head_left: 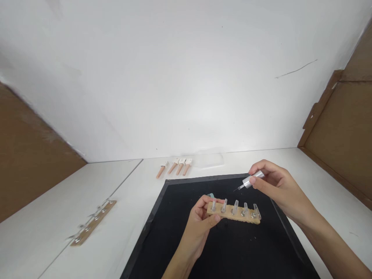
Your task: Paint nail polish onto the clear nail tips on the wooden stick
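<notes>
My left hand [200, 221] grips one end of a tan wooden nail tip stand [241, 217], held above the black mat. Several clear false nail tips [235, 206] stand up in a row along it. My right hand [274, 184] pinches a silver-capped nail polish brush [250, 180], its dark thin bristles pointing down and left. The bristles are above the stand and apart from the nail tips. Partly hidden behind my left fingers is a small teal-grey object [210, 195], too covered to name.
A black mat [226, 252] covers the middle of the white table [122, 236]. A second nail tip stand [94, 224] lies on the left. Several pinkish bottles with white caps [179, 167] and a clear plastic tray [208, 160] lie along the back. Cardboard panels [343, 128] flank the table.
</notes>
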A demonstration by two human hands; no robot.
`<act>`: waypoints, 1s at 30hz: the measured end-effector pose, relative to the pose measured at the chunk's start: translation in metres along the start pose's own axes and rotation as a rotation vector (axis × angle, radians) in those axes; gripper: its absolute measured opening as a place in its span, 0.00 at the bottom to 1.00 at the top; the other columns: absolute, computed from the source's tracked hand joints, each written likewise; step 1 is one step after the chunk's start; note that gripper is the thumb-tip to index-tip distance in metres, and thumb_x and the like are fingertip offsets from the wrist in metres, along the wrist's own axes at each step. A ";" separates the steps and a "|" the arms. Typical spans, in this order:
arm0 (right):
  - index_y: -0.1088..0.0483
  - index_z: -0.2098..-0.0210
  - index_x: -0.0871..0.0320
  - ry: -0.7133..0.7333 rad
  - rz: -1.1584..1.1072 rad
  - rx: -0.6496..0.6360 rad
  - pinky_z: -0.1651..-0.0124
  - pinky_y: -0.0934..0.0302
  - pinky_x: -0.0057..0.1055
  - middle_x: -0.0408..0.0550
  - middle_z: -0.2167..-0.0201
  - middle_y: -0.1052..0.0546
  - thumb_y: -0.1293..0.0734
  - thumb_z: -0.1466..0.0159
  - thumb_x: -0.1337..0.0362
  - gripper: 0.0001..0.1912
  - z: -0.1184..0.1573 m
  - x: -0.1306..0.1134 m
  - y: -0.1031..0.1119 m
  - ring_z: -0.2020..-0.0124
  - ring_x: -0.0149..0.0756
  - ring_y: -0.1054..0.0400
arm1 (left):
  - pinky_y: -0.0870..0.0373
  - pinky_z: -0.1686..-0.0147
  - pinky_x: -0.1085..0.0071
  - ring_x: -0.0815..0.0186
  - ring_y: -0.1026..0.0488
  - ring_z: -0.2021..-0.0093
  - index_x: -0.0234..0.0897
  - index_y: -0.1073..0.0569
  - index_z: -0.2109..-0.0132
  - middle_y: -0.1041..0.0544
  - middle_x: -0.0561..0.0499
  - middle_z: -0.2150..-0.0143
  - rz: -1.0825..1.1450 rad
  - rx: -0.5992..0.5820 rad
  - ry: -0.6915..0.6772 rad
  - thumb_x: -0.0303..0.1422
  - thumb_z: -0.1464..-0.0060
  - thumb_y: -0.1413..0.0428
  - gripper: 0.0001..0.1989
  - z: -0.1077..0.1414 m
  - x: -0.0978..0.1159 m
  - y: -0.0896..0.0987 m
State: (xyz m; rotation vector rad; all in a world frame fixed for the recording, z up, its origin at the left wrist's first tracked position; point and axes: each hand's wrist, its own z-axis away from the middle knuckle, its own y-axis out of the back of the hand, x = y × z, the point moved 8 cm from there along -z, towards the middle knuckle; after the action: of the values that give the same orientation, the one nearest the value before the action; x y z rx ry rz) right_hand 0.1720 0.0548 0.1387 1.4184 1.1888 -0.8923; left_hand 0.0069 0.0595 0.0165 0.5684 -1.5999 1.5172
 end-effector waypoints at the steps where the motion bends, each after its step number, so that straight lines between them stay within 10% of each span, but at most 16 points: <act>1: 0.32 0.70 0.53 -0.011 -0.015 -0.004 0.69 0.38 0.29 0.41 0.76 0.29 0.32 0.43 0.59 0.06 0.000 0.000 0.000 0.72 0.33 0.32 | 0.29 0.65 0.73 0.69 0.26 0.69 0.36 0.27 0.71 0.19 0.51 0.68 0.004 0.003 -0.014 0.28 0.67 0.33 0.13 0.000 0.001 0.000; 20: 0.28 0.68 0.54 -0.240 -0.566 -0.202 0.71 0.42 0.27 0.35 0.84 0.39 0.29 0.45 0.58 0.08 0.002 0.016 -0.017 0.79 0.27 0.42 | 0.30 0.65 0.71 0.67 0.25 0.68 0.37 0.28 0.70 0.19 0.51 0.67 0.032 -0.002 -0.066 0.29 0.69 0.32 0.15 0.006 0.005 0.006; 30: 0.32 0.75 0.54 -0.140 -0.303 -0.052 0.69 0.41 0.31 0.40 0.75 0.38 0.32 0.44 0.51 0.14 0.002 0.008 -0.005 0.76 0.31 0.42 | 0.30 0.66 0.72 0.68 0.25 0.69 0.38 0.28 0.70 0.19 0.52 0.67 0.015 -0.015 -0.059 0.30 0.68 0.32 0.15 0.005 0.006 0.005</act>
State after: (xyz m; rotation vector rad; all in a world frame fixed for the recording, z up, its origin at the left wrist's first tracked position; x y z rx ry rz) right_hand 0.1695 0.0542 0.1295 1.1312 1.3306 -1.1414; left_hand -0.0016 0.0569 0.0185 0.5992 -1.6618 1.5110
